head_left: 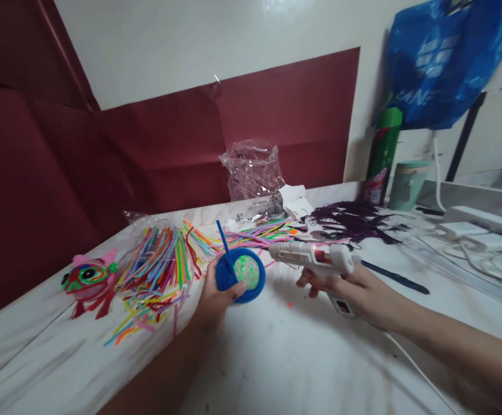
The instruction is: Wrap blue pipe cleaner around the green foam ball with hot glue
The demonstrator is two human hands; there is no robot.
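The head view looks from above the near side of the table (pixel 276 369), facing forward and down toward the table's far edge and the wall (pixel 181 34) behind. It sits close — both forearms (pixel 441 341) reach in from the bottom and right — with the left hand (pixel 216 291) and right hand (pixel 354 288) near mid-picture; the wide sweep runs well past the far edge.

White wall (pixel 164 40) and red sheet (pixel 285 109)

A bright patch of light (pixel 279 4) shines high on the wall. The dark red sheet has folds and covers the wall's lower part. More red fills the left side. The bench (pixel 251 369) is white with gray streaks.
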